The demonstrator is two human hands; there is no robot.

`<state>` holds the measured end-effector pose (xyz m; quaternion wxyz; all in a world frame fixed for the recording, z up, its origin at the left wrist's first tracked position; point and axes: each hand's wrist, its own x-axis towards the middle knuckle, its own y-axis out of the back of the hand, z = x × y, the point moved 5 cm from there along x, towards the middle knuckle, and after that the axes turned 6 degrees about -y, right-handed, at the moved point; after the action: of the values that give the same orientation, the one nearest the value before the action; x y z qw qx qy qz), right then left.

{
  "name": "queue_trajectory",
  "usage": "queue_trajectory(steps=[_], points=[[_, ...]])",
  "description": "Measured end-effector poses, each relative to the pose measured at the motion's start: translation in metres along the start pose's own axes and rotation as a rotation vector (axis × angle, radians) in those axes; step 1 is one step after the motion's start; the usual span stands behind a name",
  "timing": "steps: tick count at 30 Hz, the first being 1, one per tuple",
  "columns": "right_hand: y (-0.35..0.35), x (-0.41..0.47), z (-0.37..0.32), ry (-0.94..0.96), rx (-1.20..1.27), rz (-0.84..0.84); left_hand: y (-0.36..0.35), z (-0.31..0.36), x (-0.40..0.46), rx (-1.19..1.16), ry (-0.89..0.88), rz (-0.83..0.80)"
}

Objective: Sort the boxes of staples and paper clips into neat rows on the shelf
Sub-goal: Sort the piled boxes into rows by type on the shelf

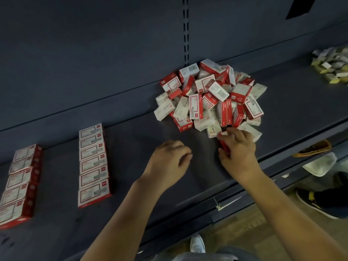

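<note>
A loose heap of small red-and-white cardboard staple boxes [211,98] is seen on the dark blue metal shelf [131,140], against its back panel. Two neat rows of the same boxes are laid flat to the left: a nearer row of six [93,164] and a row at the far left edge [19,183]. The right hand [238,149] is curled round one red box [223,143] at the heap's front edge. The left hand [169,159] is held just beside it, fingers loosely curled, gripping nothing. A pile of small yellow-and-white packets [333,67] lies at far right.
</note>
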<state>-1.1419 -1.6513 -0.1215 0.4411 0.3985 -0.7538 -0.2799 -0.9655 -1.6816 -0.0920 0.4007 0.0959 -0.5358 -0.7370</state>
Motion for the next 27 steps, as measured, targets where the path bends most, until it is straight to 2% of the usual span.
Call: queue_trajectory(steps=[4, 10, 15, 20, 24, 27], points=[[-0.001, 0.000, -0.008, 0.020, 0.133, -0.030, 0.002, -0.004, -0.002, 0.006, -0.005, -0.023], [-0.013, 0.001, -0.026, 0.112, 0.153, -0.217, 0.003, -0.010, -0.012, -0.024, 0.030, -0.024], [-0.016, 0.003, -0.039, 0.108, 0.288, -0.226, 0.009, -0.016, -0.015, -0.004, 0.025, 0.019], [-0.006, 0.003, -0.054, -0.131, 0.740, -0.400, 0.011, -0.020, -0.021, -0.058, 0.057, 0.027], [-0.003, 0.007, -0.063, -0.146, 0.855, -0.466, 0.015, -0.021, -0.025, -0.131, 0.057, 0.070], [-0.005, 0.009, -0.064, -0.275, 1.052, -0.467, 0.018, -0.018, -0.028, -0.130, 0.051, 0.106]])
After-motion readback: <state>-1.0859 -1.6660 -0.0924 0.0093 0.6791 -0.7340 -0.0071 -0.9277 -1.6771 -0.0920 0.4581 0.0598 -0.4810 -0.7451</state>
